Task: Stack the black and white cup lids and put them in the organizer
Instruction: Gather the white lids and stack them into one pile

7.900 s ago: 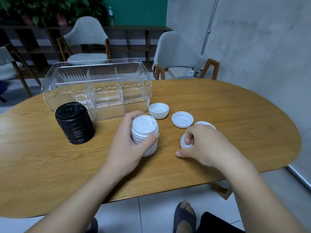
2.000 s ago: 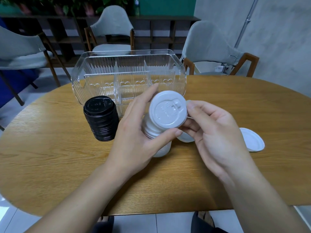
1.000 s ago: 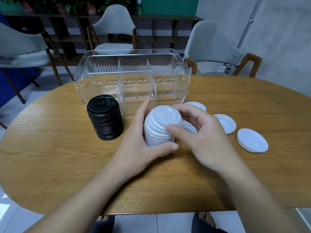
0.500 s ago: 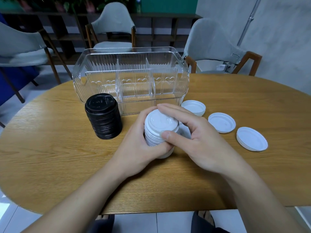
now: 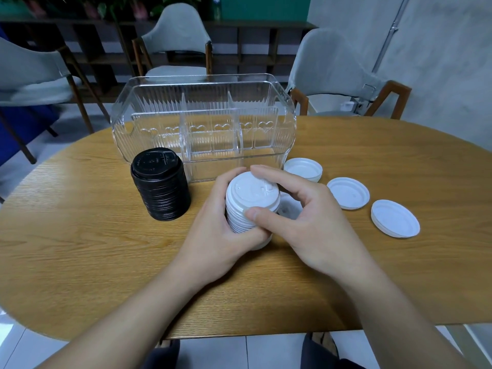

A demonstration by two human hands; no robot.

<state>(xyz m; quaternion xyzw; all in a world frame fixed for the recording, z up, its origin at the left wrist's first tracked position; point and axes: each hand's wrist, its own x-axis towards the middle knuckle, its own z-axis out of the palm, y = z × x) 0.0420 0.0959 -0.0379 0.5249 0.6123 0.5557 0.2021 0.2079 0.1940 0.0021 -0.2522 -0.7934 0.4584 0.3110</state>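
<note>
both hands [image 5: 266, 235] gripping white lid stack [image 5: 251, 201], seemingly on table [image 5: 80, 249]

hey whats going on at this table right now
A person is stacking cup lids. Both hands, left hand and right hand, grip a white lid stack on the wooden table. A finished black lid stack stands beside the clear organizer, which holds no lids yet. Several loose white lids lie to the right, not yet stacked.
</note>
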